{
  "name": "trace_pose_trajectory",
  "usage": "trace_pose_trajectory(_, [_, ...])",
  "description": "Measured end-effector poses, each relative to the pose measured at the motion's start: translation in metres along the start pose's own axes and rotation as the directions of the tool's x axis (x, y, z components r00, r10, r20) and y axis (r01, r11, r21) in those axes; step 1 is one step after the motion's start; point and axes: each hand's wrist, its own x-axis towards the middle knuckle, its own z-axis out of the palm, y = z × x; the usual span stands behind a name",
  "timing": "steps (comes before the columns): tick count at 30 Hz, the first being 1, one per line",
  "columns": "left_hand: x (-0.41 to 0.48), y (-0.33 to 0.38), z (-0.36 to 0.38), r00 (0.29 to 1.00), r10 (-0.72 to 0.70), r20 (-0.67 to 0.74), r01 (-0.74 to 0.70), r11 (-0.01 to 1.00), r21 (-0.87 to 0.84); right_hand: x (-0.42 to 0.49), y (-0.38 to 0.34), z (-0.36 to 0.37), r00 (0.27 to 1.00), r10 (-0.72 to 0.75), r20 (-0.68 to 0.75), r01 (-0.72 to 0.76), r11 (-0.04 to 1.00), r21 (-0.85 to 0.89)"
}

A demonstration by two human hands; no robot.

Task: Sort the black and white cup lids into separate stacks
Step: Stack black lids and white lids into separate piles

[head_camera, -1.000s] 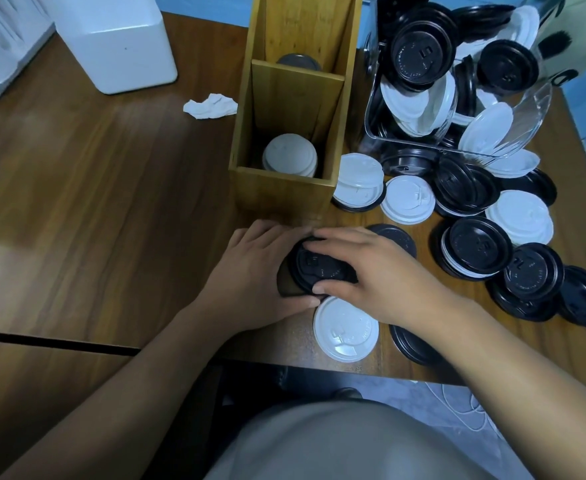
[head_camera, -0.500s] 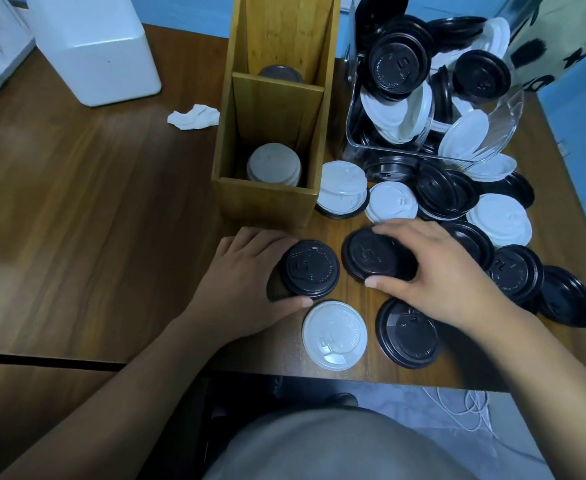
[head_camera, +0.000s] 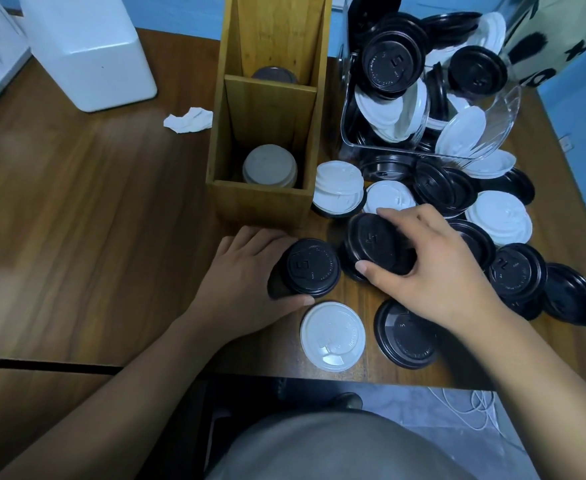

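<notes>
My left hand (head_camera: pixel 241 275) grips a short stack of black lids (head_camera: pixel 310 266) standing on the table in front of the wooden holder (head_camera: pixel 260 202). My right hand (head_camera: pixel 433 268) pinches another black lid (head_camera: pixel 374 242) between thumb and fingers, tilted and lifted off a lid beneath it. A single white lid (head_camera: pixel 333 336) and an upturned black lid (head_camera: pixel 405 337) lie near the table's front edge. White lids (head_camera: pixel 269 164) sit in the holder's near compartment; a dark lid (head_camera: pixel 274 74) shows in the far one.
Several mixed black and white lids (head_camera: pixel 492 220) lie scattered at the right, spilling from a tipped clear container (head_camera: pixel 423 98). A white box (head_camera: pixel 90 53) and a crumpled tissue (head_camera: pixel 187 120) sit at the back left. The table's front edge (head_camera: pixel 353 379) runs just below the lids.
My right hand left the stack held by my left hand, moved right to a black lid and has tilted it up. My left hand stayed on its stack.
</notes>
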Motion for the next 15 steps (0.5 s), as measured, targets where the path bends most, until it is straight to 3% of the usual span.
trace_pose_trajectory(7, [0.0, -0.001, 0.003, 0.999, 0.013, -0.047, -0.013, 1.0, 0.003, 0.009, -0.038, 0.031, 0.98, -0.131, 0.147, 0.14, 0.989, -0.054])
trace_pose_trajectory(15, [0.0, -0.003, 0.006, 0.998, 0.025, -0.06, -0.025, 1.0, 0.004, 0.01, -0.046, 0.043, 0.96, -0.118, 0.256, 0.152, 0.981, -0.119])
